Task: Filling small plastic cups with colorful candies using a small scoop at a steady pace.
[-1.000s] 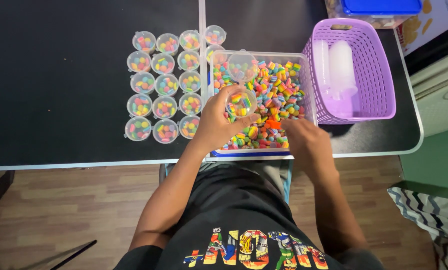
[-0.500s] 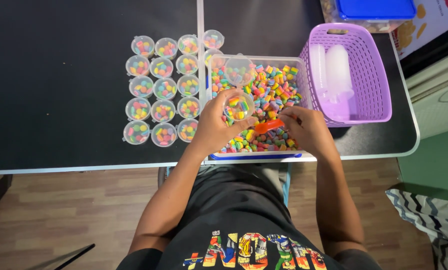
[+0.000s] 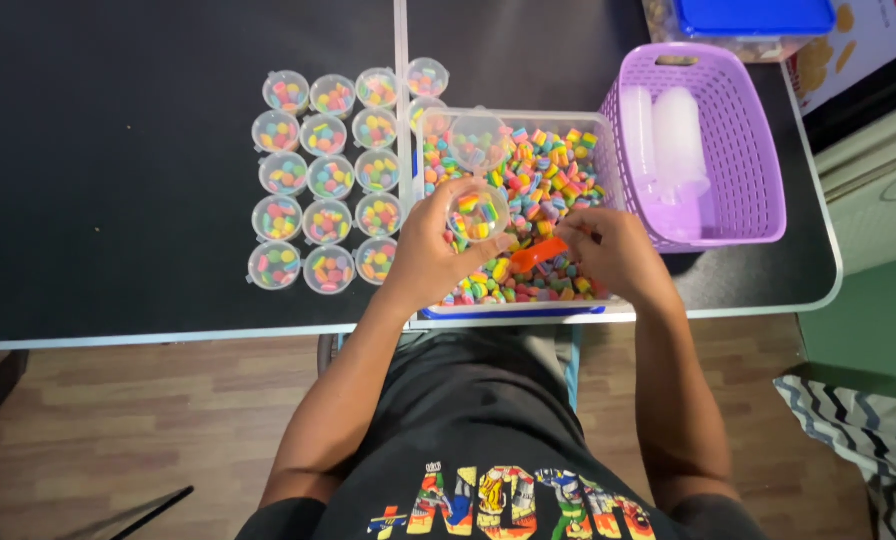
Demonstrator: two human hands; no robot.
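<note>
The small clear cup (image 3: 478, 213), partly filled with striped candies, sits in my left hand (image 3: 430, 245), fingers wrapped around it above the clear bin (image 3: 516, 300) of candies (image 3: 543, 180). My right hand (image 3: 618, 250) pinches an orange scoop (image 3: 538, 254) just beside the cup (its tip low over the candy). Filled cups (image 3: 328, 180) stand in rows to the left; a purple basket (image 3: 743, 150) sits right, on the black table (image 3: 118, 150).

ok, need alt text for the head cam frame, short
Seen from above, a person's left hand holds a small clear cup of multicoloured candies over a clear bin of candies, while the right hand holds an orange scoop. Filled cups stand in rows on the black table; a purple basket sits right.
</note>
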